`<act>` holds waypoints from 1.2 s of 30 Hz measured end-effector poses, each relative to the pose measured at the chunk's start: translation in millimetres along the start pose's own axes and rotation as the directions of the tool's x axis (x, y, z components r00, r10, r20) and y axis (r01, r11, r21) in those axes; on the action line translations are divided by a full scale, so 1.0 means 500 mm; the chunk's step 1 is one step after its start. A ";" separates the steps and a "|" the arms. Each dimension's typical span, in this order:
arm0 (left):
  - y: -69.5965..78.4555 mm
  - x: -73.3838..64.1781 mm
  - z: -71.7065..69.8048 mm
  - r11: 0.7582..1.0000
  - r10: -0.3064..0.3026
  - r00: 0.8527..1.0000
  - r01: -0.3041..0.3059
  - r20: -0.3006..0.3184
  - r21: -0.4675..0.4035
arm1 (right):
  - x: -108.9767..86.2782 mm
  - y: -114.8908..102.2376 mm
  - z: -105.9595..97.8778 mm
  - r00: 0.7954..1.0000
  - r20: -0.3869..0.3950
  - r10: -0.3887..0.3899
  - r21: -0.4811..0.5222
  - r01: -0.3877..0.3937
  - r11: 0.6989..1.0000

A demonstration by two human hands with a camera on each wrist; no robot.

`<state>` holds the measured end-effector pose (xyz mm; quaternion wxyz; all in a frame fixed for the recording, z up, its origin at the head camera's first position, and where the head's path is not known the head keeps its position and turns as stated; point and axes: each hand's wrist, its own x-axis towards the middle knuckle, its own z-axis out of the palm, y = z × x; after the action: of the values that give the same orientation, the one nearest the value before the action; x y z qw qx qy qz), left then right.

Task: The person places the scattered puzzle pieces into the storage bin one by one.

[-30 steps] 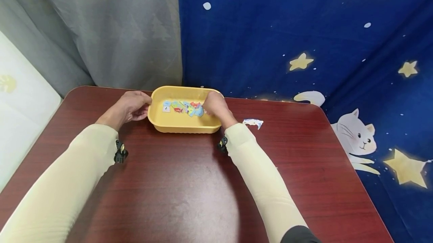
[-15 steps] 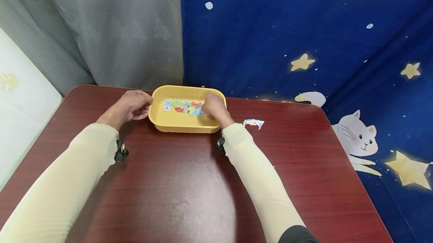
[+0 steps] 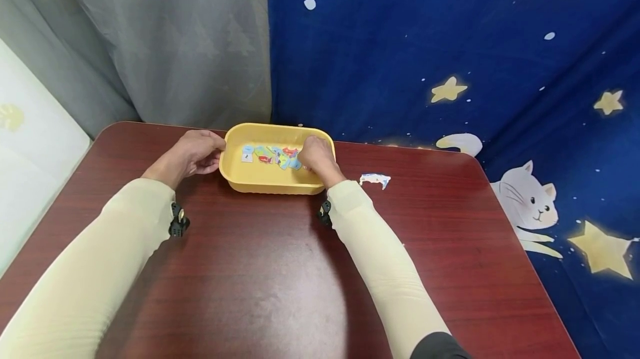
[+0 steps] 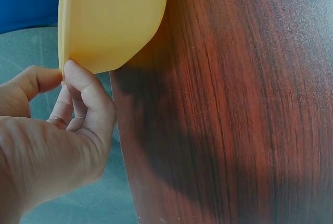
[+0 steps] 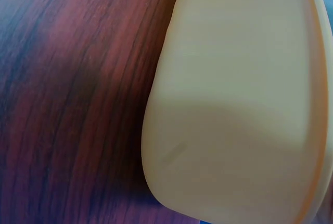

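A shallow yellow plastic basin (image 3: 270, 188) stands near the back edge of the table. My left hand (image 3: 196, 153) pinches its left rim between thumb and forefinger; in the left wrist view the pinch is plain on the basin's edge (image 4: 117, 21). Several small flat colourful cut-out pieces (image 3: 283, 160) lie in a loose row on the basin's floor. My right hand (image 3: 318, 156) reaches down inside the basin's right end, its fingertips hidden behind the back of the hand. Only the basin's outer wall (image 5: 234, 88) and the table appear in the right wrist view, without the hand.
A white and blue cut-out piece (image 3: 375, 180) lies on the dark red wooden table (image 3: 250, 281), right of the basin. Behind the table hang a grey curtain (image 3: 200, 42) and a blue star-patterned curtain (image 3: 380, 59). A white panel (image 3: 35, 142) stands at the left.
The head view has shifted slightly. My left hand keeps its pinch on the basin's rim, and my right hand stays inside the basin's right end with hardly any movement.
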<state>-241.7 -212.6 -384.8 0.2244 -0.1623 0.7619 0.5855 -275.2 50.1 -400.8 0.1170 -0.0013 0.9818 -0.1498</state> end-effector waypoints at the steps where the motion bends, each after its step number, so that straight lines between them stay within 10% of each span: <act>1: 0.000 0.000 0.000 1.000 0.000 1.000 0.000 -0.001 0.000 | 0.000 0.000 0.000 1.000 -0.010 -0.003 -0.006 0.003 1.000; 10: 0.004 -0.002 0.001 1.000 0.005 1.000 -0.005 0.005 -0.001 | -0.006 0.001 -0.017 0.998 -0.068 -0.013 -0.008 0.013 1.000; 21: 0.005 -0.007 0.000 1.000 -0.011 1.000 0.011 0.010 -0.006 | -0.008 0.018 -0.085 0.990 -0.049 0.133 0.214 -0.119 0.969; 36: 0.005 -0.009 0.001 1.000 -0.013 1.000 0.013 0.013 -0.015 | -0.028 0.109 -0.159 0.970 -0.138 0.198 0.348 -0.140 0.927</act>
<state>-239.4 -211.7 -380.4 0.2320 -0.1652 0.7549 0.5908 -278.0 126.1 -339.8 0.0436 0.1163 0.9446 -0.3038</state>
